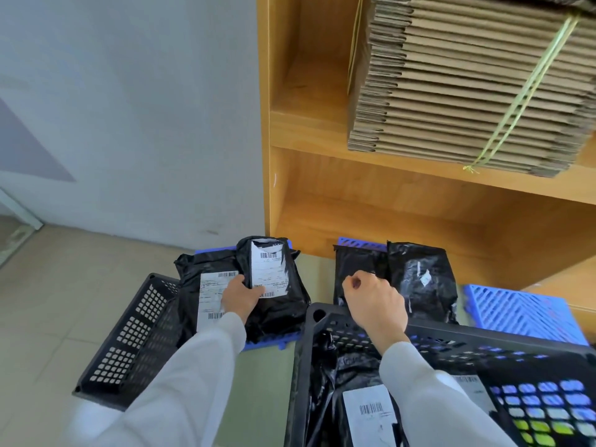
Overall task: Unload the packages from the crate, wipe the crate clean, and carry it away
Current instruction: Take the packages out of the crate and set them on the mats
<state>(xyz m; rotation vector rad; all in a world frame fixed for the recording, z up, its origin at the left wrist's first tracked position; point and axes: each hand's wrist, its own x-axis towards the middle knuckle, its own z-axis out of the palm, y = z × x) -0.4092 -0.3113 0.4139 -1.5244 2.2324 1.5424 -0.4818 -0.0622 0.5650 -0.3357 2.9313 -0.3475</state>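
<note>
Your left hand (240, 296) pinches a labelled package (274, 285) that could slide off the heaped pile (206, 285), while your right hand (374, 306) hovers curled and empty above the crate (322, 317).

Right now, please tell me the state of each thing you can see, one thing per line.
Left hand: grips a labelled black package on the left pile.
Right hand: curled, holds nothing, above the crate's far rim.
Crate: not yet unloaded, black packages inside.
Second black crate: at left, tilted, contents hidden.
Blue pallets: flat on floor, packages on them.
Flattened cartons: stacked, tied with string, on the shelf.
</note>
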